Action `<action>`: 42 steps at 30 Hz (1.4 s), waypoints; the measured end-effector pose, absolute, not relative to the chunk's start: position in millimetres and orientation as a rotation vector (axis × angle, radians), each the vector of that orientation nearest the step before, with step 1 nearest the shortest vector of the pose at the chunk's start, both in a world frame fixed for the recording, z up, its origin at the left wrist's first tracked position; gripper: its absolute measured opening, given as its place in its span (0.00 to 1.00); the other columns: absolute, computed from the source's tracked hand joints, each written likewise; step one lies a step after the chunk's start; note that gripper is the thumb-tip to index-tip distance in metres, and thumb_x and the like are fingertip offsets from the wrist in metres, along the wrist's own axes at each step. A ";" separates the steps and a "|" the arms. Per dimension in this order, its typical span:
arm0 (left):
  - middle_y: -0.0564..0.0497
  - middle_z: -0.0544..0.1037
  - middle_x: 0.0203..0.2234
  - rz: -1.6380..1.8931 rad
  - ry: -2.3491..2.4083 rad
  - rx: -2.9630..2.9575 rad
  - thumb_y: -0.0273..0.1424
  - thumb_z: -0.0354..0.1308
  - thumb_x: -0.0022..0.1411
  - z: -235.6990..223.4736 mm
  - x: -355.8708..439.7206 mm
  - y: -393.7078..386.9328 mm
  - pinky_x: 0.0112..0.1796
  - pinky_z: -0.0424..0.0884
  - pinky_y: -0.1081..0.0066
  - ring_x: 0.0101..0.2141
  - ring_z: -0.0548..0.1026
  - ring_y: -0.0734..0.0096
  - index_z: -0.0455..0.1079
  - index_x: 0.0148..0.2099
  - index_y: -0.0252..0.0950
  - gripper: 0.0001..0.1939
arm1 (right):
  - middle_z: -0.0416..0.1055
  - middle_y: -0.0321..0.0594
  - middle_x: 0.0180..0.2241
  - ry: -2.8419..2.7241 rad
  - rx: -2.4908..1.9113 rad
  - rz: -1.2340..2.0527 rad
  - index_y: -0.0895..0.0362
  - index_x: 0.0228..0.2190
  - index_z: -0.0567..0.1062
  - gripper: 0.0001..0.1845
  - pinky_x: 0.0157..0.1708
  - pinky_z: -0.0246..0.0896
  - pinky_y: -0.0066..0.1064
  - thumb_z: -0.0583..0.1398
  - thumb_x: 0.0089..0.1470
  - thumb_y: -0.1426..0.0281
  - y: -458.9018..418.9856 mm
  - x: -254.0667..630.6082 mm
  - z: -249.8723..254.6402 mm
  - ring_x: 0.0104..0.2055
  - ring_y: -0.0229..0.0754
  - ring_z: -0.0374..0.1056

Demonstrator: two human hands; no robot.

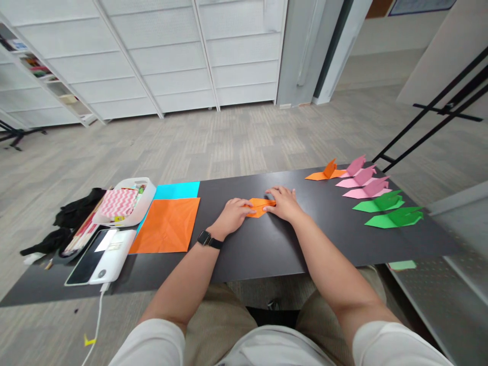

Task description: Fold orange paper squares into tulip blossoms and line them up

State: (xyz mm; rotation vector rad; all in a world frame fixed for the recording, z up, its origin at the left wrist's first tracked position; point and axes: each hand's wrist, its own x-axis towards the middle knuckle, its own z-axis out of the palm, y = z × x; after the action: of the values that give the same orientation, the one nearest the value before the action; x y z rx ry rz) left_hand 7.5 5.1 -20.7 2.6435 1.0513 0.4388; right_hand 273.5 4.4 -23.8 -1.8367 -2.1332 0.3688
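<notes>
A partly folded piece of orange origami paper (258, 207) lies on the dark table between my hands. My left hand (234, 215) presses its fingertips together on the paper's left end. On the right end, my right hand (284, 203) has its thumb and fingers closed on the paper's edge. To the left lies a stack of flat orange paper sheets (170, 226), partly over a light blue sheet (179, 190). Finished-looking folded birds stand at the right: one orange bird (327, 172), several pink birds (364, 178) and two green birds (394, 217).
On the table's left are a white basket (147, 201) with a pink-patterned packet, a black cloth (78, 211), a phone (87, 259) and a white power bank (113, 256) with a cable. Beyond the table's far edge stand white cabinets (168, 56); a black metal stand (430, 112) is at the right.
</notes>
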 end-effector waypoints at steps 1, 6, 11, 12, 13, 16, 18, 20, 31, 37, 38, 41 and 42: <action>0.52 0.79 0.57 0.436 1.051 2.641 0.24 0.53 0.73 -20.4 7.5 5.1 0.61 0.65 0.53 0.56 0.72 0.60 0.82 0.54 0.53 0.21 | 0.63 0.48 0.67 -2.127 -1.863 0.368 0.44 0.60 0.73 0.32 0.68 0.40 0.75 0.71 0.56 0.55 4.6 276.6 -24.3 0.70 0.62 0.56; 0.52 0.79 0.57 0.426 1.039 2.640 0.23 0.53 0.72 -20.7 6.7 6.2 0.61 0.65 0.53 0.56 0.72 0.60 0.82 0.55 0.53 0.22 | 0.56 0.50 0.71 -2.141 -1.888 0.343 0.44 0.62 0.72 0.35 0.69 0.41 0.72 0.71 0.55 0.55 4.1 287.7 -21.6 0.75 0.66 0.47; 0.53 0.79 0.58 0.427 1.032 2.635 0.23 0.54 0.71 -22.6 5.6 7.4 0.61 0.65 0.53 0.56 0.72 0.61 0.82 0.55 0.54 0.23 | 0.60 0.48 0.70 -2.113 -1.754 0.327 0.44 0.61 0.74 0.29 0.70 0.39 0.71 0.66 0.60 0.55 4.6 281.0 -16.1 0.74 0.61 0.51; 0.53 0.79 0.58 0.435 1.032 2.631 0.23 0.54 0.72 -22.0 5.6 7.0 0.61 0.65 0.53 0.56 0.72 0.61 0.82 0.55 0.54 0.22 | 0.61 0.48 0.69 -2.115 -1.735 0.314 0.44 0.60 0.74 0.27 0.70 0.38 0.71 0.66 0.61 0.54 4.7 277.2 -16.2 0.74 0.60 0.51; 0.53 0.79 0.57 0.446 1.034 2.625 0.24 0.53 0.72 -21.0 5.8 6.5 0.61 0.65 0.53 0.56 0.72 0.61 0.82 0.55 0.53 0.22 | 0.61 0.47 0.69 -2.130 -1.722 0.298 0.43 0.59 0.75 0.26 0.71 0.37 0.72 0.65 0.61 0.54 4.8 273.1 -17.0 0.74 0.61 0.51; 0.53 0.80 0.55 0.487 1.056 2.604 0.26 0.53 0.72 -17.2 7.5 4.4 0.61 0.65 0.53 0.55 0.73 0.61 0.82 0.54 0.53 0.20 | 0.62 0.47 0.69 -2.214 -1.719 0.257 0.44 0.58 0.77 0.25 0.70 0.35 0.75 0.67 0.60 0.55 4.6 263.0 -21.7 0.75 0.64 0.49; 0.53 0.81 0.53 0.498 1.073 2.590 0.27 0.54 0.72 -15.1 9.9 3.6 0.62 0.64 0.53 0.53 0.74 0.61 0.83 0.53 0.51 0.19 | 0.62 0.48 0.69 -2.236 -1.746 0.241 0.44 0.58 0.77 0.26 0.69 0.36 0.77 0.67 0.60 0.55 5.2 260.6 -25.6 0.74 0.66 0.49; 0.52 0.82 0.52 0.508 1.106 2.570 0.29 0.54 0.73 -14.0 13.3 3.5 0.62 0.64 0.53 0.51 0.74 0.61 0.82 0.53 0.50 0.17 | 0.61 0.49 0.69 -2.231 -1.771 0.239 0.44 0.59 0.76 0.28 0.68 0.37 0.77 0.68 0.59 0.54 6.3 260.9 -28.9 0.74 0.66 0.50; 0.49 0.76 0.52 0.610 1.309 2.458 0.36 0.67 0.67 -16.0 18.9 6.4 0.61 0.64 0.54 0.53 0.72 0.58 0.77 0.53 0.44 0.13 | 0.61 0.49 0.69 -2.210 -1.794 0.253 0.44 0.59 0.76 0.28 0.67 0.38 0.79 0.68 0.59 0.53 6.8 262.6 -31.0 0.74 0.67 0.50; 0.48 0.77 0.55 0.571 1.337 2.392 0.36 0.68 0.66 -14.5 1.7 9.0 0.67 0.58 0.45 0.57 0.72 0.55 0.73 0.57 0.44 0.18 | 0.62 0.49 0.69 -2.208 -1.788 0.233 0.43 0.58 0.76 0.28 0.67 0.39 0.79 0.69 0.58 0.53 7.8 266.2 -30.9 0.73 0.68 0.52; 0.48 0.77 0.57 0.570 1.308 2.394 0.36 0.67 0.67 -13.5 -0.1 8.9 0.69 0.55 0.43 0.59 0.71 0.55 0.72 0.57 0.44 0.18 | 0.62 0.49 0.69 -2.212 -1.793 0.238 0.43 0.58 0.76 0.28 0.67 0.39 0.79 0.69 0.58 0.53 8.0 267.8 -30.2 0.73 0.68 0.51; 0.48 0.73 0.65 0.569 1.173 2.434 0.32 0.63 0.69 -11.7 -2.5 8.3 0.72 0.48 0.41 0.65 0.68 0.57 0.71 0.60 0.46 0.18 | 0.62 0.49 0.69 -2.210 -1.823 0.249 0.43 0.59 0.76 0.30 0.67 0.39 0.79 0.69 0.57 0.53 8.5 275.7 -27.6 0.73 0.68 0.51; 0.49 0.72 0.67 0.558 1.130 2.451 0.31 0.61 0.70 -11.6 -2.4 8.1 0.72 0.47 0.41 0.67 0.66 0.58 0.72 0.61 0.46 0.19 | 0.62 0.49 0.69 -2.203 -1.834 0.247 0.43 0.59 0.76 0.30 0.67 0.39 0.79 0.70 0.57 0.53 8.6 279.3 -26.9 0.73 0.68 0.51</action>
State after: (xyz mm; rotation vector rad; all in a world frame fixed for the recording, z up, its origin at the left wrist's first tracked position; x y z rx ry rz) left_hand -2.4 8.1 -11.6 2.4508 1.1302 0.5585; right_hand 279.3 8.6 -26.9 -1.8342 -2.2033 0.2473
